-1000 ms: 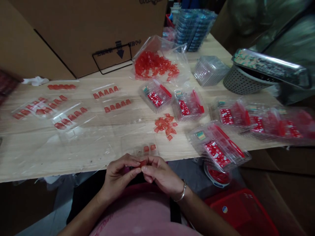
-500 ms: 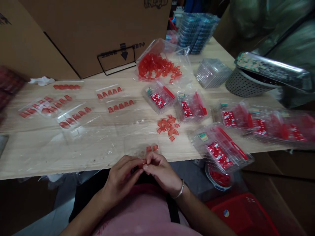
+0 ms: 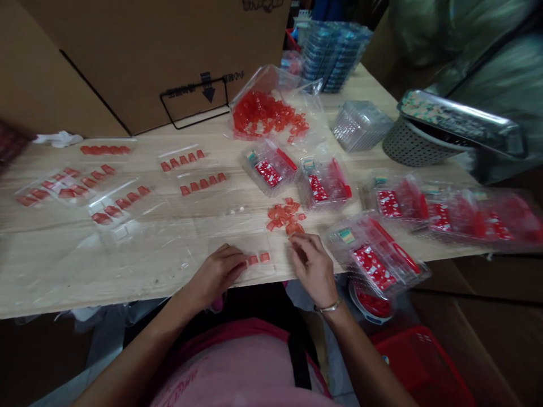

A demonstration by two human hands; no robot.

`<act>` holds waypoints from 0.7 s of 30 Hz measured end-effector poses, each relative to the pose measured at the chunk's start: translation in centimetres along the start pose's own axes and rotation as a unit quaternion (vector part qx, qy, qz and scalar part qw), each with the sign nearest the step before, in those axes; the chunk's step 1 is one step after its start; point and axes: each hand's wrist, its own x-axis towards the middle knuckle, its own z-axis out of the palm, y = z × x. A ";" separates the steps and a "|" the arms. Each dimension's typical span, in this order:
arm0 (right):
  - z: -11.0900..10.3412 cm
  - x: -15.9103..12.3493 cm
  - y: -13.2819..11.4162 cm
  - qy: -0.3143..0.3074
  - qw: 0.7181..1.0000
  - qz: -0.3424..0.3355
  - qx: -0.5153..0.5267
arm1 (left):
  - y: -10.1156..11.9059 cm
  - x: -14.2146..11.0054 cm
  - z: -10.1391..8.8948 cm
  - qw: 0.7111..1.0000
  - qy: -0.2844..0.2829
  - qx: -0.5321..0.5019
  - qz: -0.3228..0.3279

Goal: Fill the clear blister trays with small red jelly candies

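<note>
My left hand (image 3: 221, 272) is at the near table edge, its fingers pinched on a small red translucent plastic piece mostly hidden under the fingertips. Two like pieces (image 3: 258, 259) sit in a row to its right on a clear plastic sheet (image 3: 270, 244). At the near side of a small loose pile of red pieces (image 3: 280, 215) is my right hand (image 3: 314, 268). Its fingers are bent, with thumb and forefinger apart, and the fingertips meet a piece (image 3: 294, 228) there. Further left, several clear strips hold rows of red pieces (image 3: 203, 184).
A clear bag of red pieces (image 3: 267, 113) lies at the back beside a large cardboard box (image 3: 178, 56). Clear packs with red dotted inserts (image 3: 375, 265) stand on the right. Behind them are stacked clear trays (image 3: 360, 127) and a grey perforated basket (image 3: 418, 141).
My hands were together over a red piece at the table edge. They have parted: the left moved forward onto the sheet, the right moved right and forward to the loose pile.
</note>
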 end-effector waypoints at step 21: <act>5.3 0.2 -6.1 -0.187 0.957 -0.215 0.054 | 2.0 -5.5 -0.9 0.966 0.094 0.203 -0.127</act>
